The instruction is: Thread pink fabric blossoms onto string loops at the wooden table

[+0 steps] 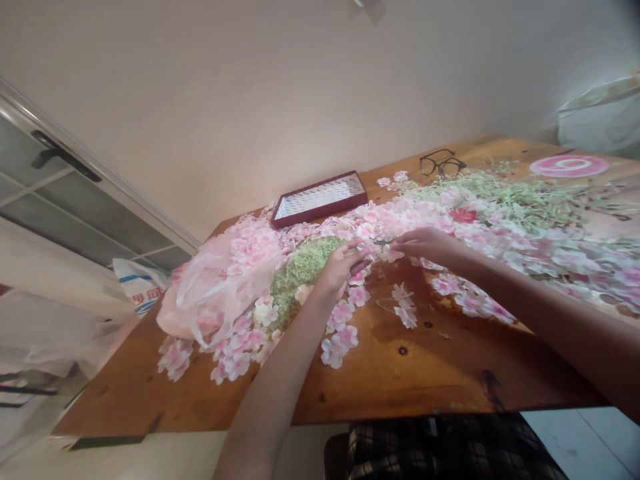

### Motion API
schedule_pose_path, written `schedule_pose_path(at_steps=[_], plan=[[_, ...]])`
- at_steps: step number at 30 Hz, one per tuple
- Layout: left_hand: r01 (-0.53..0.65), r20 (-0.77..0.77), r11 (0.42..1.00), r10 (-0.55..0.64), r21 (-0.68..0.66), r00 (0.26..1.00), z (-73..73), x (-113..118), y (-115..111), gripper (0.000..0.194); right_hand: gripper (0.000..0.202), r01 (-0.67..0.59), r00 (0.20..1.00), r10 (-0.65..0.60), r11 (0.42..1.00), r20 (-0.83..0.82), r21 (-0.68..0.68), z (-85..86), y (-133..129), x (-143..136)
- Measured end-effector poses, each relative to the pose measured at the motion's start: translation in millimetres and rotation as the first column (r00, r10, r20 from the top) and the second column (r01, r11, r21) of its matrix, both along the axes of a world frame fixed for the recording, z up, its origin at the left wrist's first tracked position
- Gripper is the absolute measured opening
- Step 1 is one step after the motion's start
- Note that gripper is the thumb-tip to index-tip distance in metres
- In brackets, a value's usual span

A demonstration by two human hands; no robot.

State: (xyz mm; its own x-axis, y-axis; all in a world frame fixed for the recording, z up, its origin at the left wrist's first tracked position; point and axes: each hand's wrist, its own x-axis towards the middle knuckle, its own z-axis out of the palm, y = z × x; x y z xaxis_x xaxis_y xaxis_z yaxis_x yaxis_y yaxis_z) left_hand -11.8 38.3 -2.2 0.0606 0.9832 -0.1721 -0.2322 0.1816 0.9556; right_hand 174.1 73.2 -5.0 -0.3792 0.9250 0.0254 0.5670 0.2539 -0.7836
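My left hand point(341, 268) is over the middle of the table, fingers curled and pressed against a pink-white artificial flower point(367, 249). A short way to its right, my right hand point(425, 244) pinches with thumb and forefinger; the small thing at its fingertips is too blurred to name. Around both hands lie many loose pink artificial flowers point(345, 312). Below them on the bare wood sits a white flower strand point(405, 307) with a thin stem. Green artificial stems point(303, 267) are heaped left of my left hand.
A dark red shallow box point(320, 199) stands by the wall. Eyeglasses point(443, 164) lie behind more green stems point(530, 199). A clear plastic bag point(200, 300) of flowers is on the left. A pink round sign point(569, 166) is at the right. The wooden table's point(370, 393) front edge is near me.
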Motion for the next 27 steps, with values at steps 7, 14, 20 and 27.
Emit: schedule_pose_path(at_steps=[7,14,20,27], plan=[[0.142,-0.242,0.973,-0.095,0.184,0.966,3.7,1.8,-4.4,0.019,0.03,0.022,0.963,-0.059,0.99,-0.262,-0.141,0.4,-12.2,-7.1],[0.22,-0.453,0.927,-0.061,0.306,0.889,8.3,6.5,-9.2,0.019,0.024,-0.029,0.935,0.004,0.997,-0.355,-0.065,2.5,-15.8,-12.9],[0.121,-0.408,0.942,0.017,0.311,0.913,-0.9,3.8,-5.7,0.033,0.026,0.008,0.947,-0.001,1.0,-0.321,0.019,11.3,-23.0,-18.3],[0.097,-0.392,0.956,0.021,0.278,0.92,-1.2,4.6,-4.5,0.031,0.034,-0.022,0.988,0.045,0.988,-0.148,0.15,4.5,-18.4,-18.7]])
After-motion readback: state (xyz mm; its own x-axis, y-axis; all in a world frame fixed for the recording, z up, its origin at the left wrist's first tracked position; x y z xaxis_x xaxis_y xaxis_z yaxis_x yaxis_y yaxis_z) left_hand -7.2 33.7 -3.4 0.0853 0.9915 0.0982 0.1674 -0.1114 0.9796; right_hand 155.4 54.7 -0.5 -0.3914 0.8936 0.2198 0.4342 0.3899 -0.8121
